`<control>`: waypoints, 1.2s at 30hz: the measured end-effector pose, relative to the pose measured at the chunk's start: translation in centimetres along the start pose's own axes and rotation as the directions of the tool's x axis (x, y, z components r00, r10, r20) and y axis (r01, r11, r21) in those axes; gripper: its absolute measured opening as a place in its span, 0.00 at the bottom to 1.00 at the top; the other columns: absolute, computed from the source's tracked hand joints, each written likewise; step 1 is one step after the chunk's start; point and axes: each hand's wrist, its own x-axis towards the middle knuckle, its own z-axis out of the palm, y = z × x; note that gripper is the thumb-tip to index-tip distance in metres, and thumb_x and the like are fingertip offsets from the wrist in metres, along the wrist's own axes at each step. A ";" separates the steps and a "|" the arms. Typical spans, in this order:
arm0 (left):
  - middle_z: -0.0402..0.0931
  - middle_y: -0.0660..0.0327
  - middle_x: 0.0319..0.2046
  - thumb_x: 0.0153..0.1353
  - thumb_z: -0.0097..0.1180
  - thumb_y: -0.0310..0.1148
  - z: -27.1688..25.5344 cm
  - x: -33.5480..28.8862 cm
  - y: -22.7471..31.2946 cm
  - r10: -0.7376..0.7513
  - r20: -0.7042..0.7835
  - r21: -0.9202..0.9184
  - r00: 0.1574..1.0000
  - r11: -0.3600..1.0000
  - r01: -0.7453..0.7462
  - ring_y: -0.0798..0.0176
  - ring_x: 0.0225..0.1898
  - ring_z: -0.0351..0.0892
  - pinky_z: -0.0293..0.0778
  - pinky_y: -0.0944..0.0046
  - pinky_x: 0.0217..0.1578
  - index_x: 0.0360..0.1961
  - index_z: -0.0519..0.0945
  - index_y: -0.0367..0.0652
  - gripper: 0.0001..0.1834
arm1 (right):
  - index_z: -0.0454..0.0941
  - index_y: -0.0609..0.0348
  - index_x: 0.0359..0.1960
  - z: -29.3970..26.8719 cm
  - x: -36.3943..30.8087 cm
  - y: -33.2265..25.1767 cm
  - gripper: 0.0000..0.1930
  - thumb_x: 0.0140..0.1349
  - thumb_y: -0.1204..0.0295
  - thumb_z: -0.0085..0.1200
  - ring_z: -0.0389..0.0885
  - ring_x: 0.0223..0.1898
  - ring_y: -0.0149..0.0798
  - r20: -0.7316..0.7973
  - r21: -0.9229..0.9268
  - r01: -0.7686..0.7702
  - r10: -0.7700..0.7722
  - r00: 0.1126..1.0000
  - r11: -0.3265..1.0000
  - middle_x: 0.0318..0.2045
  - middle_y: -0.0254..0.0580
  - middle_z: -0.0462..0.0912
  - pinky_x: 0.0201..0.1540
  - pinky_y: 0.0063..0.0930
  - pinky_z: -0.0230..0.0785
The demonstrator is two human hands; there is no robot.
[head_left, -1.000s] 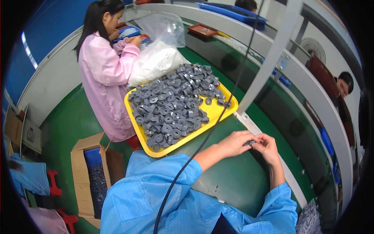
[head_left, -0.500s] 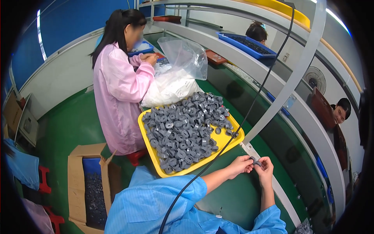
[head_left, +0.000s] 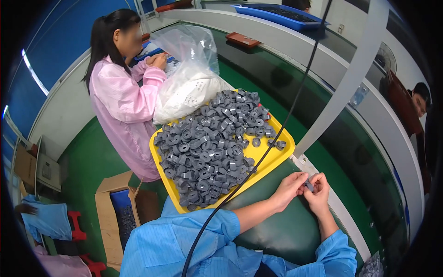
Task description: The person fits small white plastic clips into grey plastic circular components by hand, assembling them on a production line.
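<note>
My two hands meet over the green work surface [head_left: 263, 231], right of the yellow tray [head_left: 272, 164]. Between the fingertips is a small grey plastic ring part [head_left: 308, 185], partly covered by them. My right hand [head_left: 318, 193] pinches it between thumb and fingers. My left hand [head_left: 290, 188] is closed too, its fingertips pressed against the same part. The tray beside my left forearm bears a large heap of similar grey ring parts [head_left: 203, 152], with a few lying loose on its right side.
A black cable [head_left: 295, 108] hangs across the tray and my left sleeve. Beyond the tray stands a clear bag of white pieces [head_left: 189, 94], beside a co-worker in pink [head_left: 120, 99]. A metal post [head_left: 344, 83] rises at right; an open cardboard box [head_left: 108, 219] is at lower left.
The view has shifted, so the tray and co-worker appear further left. My hands remain together, and the grey part between them is now turned and more covered by the fingers.
</note>
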 end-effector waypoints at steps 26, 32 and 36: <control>0.72 0.65 0.22 0.61 0.58 0.34 -0.9 -0.3 1.2 0.566 0.188 0.782 0.803 0.409 -0.471 0.76 0.20 0.66 0.66 0.73 0.23 0.45 0.75 0.40 0.14 | 0.77 0.61 0.35 -2.8 0.3 -0.1 0.07 0.54 0.75 0.57 0.69 0.28 0.27 -0.038 -0.456 0.049 -0.074 0.997 0.889 0.26 0.33 0.73 0.31 0.21 0.65; 0.75 0.52 0.24 0.56 0.61 0.35 2.0 1.1 3.9 0.529 0.147 0.867 0.836 0.338 -0.367 0.59 0.22 0.74 0.72 0.62 0.27 0.43 0.74 0.36 0.17 | 0.79 0.61 0.31 -1.2 -1.1 -1.3 0.04 0.53 0.77 0.57 0.74 0.25 0.31 0.357 -0.561 0.380 -0.200 0.913 0.735 0.26 0.38 0.77 0.30 0.24 0.68; 0.77 0.45 0.25 0.55 0.59 0.41 5.4 4.3 10.9 0.475 0.270 0.941 0.838 0.055 -0.335 0.48 0.29 0.79 0.74 0.56 0.35 0.35 0.79 0.35 0.18 | 0.80 0.61 0.30 -1.7 -1.5 -1.4 0.04 0.53 0.76 0.57 0.75 0.27 0.35 0.253 -0.498 0.156 -0.029 0.967 0.853 0.24 0.38 0.77 0.32 0.26 0.69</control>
